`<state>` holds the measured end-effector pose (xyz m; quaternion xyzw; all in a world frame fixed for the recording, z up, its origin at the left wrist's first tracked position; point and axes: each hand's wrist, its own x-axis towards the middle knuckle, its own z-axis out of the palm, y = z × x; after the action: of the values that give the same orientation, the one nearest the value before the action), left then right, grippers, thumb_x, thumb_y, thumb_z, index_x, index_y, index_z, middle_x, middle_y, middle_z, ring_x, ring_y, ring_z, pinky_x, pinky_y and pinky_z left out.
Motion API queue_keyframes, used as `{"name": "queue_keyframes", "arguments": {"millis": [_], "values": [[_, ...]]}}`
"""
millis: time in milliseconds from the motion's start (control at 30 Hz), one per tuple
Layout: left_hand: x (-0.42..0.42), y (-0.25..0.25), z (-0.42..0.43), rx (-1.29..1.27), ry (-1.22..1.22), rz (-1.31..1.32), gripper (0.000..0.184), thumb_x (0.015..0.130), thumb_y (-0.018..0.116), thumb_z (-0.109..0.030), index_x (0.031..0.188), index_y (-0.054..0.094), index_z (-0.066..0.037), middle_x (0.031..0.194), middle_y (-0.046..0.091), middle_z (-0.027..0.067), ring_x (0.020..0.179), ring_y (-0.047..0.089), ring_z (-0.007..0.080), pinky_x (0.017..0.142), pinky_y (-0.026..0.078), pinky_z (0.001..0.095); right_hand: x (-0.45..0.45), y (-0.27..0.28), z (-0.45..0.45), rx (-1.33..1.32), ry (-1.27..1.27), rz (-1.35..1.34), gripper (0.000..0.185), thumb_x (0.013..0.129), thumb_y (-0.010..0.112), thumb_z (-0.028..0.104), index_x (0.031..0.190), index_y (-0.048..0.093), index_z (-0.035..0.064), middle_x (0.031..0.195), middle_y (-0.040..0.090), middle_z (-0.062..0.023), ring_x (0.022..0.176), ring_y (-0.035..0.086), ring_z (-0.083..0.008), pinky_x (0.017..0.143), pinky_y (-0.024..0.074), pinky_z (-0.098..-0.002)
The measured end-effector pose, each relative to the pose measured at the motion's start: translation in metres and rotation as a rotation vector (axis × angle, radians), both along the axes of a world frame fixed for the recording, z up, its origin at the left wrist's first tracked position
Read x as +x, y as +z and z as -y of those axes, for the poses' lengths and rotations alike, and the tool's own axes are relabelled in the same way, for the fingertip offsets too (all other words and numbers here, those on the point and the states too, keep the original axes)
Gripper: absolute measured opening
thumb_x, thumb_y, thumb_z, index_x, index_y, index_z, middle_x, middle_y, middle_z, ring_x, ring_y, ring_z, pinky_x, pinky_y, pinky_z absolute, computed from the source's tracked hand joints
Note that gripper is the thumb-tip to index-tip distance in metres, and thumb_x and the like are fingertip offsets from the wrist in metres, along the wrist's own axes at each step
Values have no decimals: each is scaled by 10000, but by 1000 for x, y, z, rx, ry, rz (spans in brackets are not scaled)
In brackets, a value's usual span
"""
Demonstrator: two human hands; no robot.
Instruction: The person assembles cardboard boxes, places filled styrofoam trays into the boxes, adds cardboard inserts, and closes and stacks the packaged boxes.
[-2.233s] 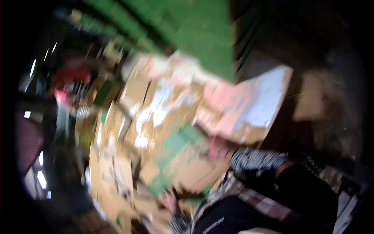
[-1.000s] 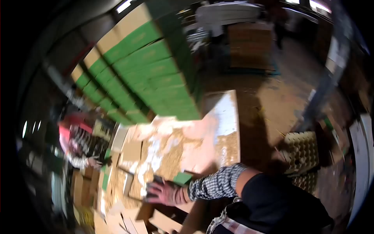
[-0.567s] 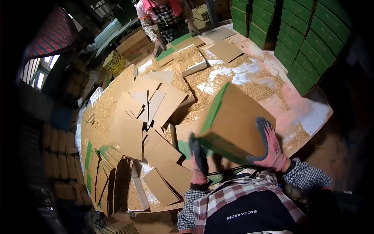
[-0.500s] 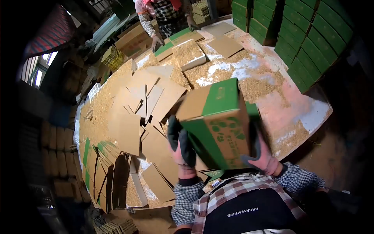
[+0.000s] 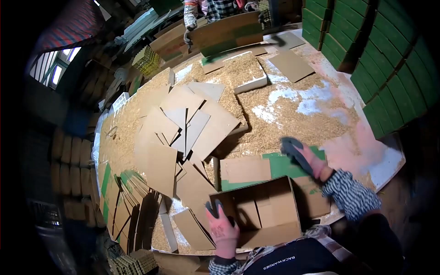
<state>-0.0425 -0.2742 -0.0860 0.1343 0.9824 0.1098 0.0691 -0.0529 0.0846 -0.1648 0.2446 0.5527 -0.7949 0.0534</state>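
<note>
The open carton [image 5: 279, 204] is smooth matt cardboard; the loose shavings [image 5: 288, 130] look rough; the right sleeve [image 5: 350, 195] is wrinkled cloth

Brown rectangular cardboard box [image 5: 275, 201]; pink fabric gloves [image 5: 224, 233] with dark-grey fingers [image 5: 295, 152]; black-and-white checked cloth sleeves [image 5: 350, 195]; green cardboard cartons [image 5: 389, 78].

Bright table [image 5: 316, 98] amid deep gloom, window [image 5: 57, 75] glare at left, shadows inside the open carton [image 5: 276, 210], wide-angle curvature, black corners

- Right before you on the worktop [image 5: 385, 165]: the open carton [image 5: 275, 208], your left hand [image 5: 223, 231] at its left side.
- To your left: cardboard sheets [image 5: 160, 167].
- Far right: stacked cartons [image 5: 398, 87].
- Opposite you: a co-worker [image 5: 220, 10] behind a cardboard panel [image 5: 227, 34].
</note>
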Motion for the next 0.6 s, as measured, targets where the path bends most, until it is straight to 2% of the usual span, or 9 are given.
{"name": "queue_keyframes", "arguments": {"millis": [67,133,200,367,433,500,533,567,600], "values": [[3,2,-6,157,-35,46,759,690,662,-30,1397,385,-37,1461,299,292,1288,410,453,1008,429,449,-91,-33,3,343,8,-117,692,844,737,284,1423,412,86,999,639,-73,888,604,-121,724,497,-250],[7,11,-22,162,9,98,776,665,646,2,1400,410,-79,1475,286,283,1303,413,430,997,452,418,-181,-66,18,44,-17,166,719,834,746,326,1404,396,64,900,642,-161,621,613,-246,539,493,-385],[0,12,-31,93,63,108,782,662,651,-2,1401,436,-143,1468,305,264,1284,434,429,993,455,426,-247,-140,33,-662,65,280,526,862,709,311,1262,476,62,838,674,-195,489,586,-278,399,428,-408],[-3,14,-38,118,211,149,718,662,638,34,1345,512,-147,1458,331,240,1243,475,426,977,467,423,-213,-86,-6,-174,-21,356,230,896,623,284,890,664,57,671,670,-142,456,622,-261,355,446,-382],[-2,14,-36,159,178,142,717,657,633,46,1337,521,-148,1457,331,242,1235,481,428,972,469,425,-181,-103,-57,66,-193,286,256,916,598,276,1062,672,79,652,661,-116,421,605,-253,321,424,-366],[2,13,-34,110,218,138,730,638,649,42,1332,528,-148,1460,330,246,1246,466,442,976,462,434,-135,-133,-104,204,-499,-3,498,892,640,277,1348,537,106,672,651,-118,506,625,-218,454,483,-339],[4,12,-34,110,208,131,731,635,654,40,1330,529,-146,1465,326,245,1248,465,442,979,461,436,-123,-200,-136,811,-444,-45,519,891,643,270,1368,513,115,722,665,-143,595,652,-242,545,513,-349],[5,9,-34,108,202,113,732,632,659,38,1329,529,-145,1470,322,244,1250,464,443,982,460,438,-116,-172,-134,1458,-507,51,541,889,646,263,1388,490,124,772,679,-168,684,679,-267,636,543,-360],[8,5,-33,102,207,105,734,628,668,36,1326,532,-149,1479,312,242,1256,463,435,989,460,432,-99,-141,-137,685,-293,236,579,869,667,276,1398,473,141,965,683,-217,892,674,-317,809,529,-397]]}}
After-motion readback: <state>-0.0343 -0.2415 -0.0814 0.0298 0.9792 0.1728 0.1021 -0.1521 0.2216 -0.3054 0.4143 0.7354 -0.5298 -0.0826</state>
